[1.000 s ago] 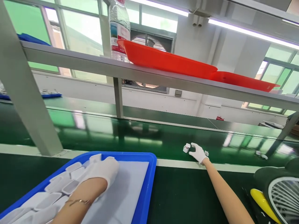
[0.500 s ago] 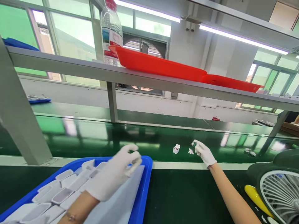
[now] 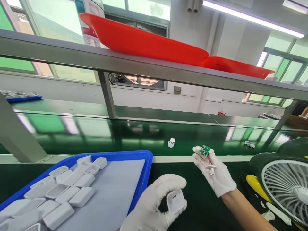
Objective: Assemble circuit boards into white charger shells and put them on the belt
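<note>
My gloved left hand (image 3: 156,200) grips a small white plastic charger housing (image 3: 175,201) between thumb and fingers, a narrow slot showing on its face. To its right, my gloved right hand (image 3: 214,173) pinches a green circuit board (image 3: 205,150) at the fingertips. Red wire runs down from the board to a white plug piece (image 3: 211,169) with two prongs, which lies against the palm. Left of my left hand, a blue tray (image 3: 148,173) holds several white housings (image 3: 81,196) on a pale sheet.
A white charger piece (image 3: 171,143) stands on the green conveyor belt (image 3: 134,136), with small white parts (image 3: 249,144) farther right. A fan (image 3: 286,183) and a yellow-handled tool (image 3: 255,186) sit at the right. Red trays (image 3: 149,40) rest on the overhead shelf (image 3: 149,67).
My left hand has moved right from over the tray and now holds a housing. My right hand has come nearer, bringing the circuit board and wired plug piece off the belt.
</note>
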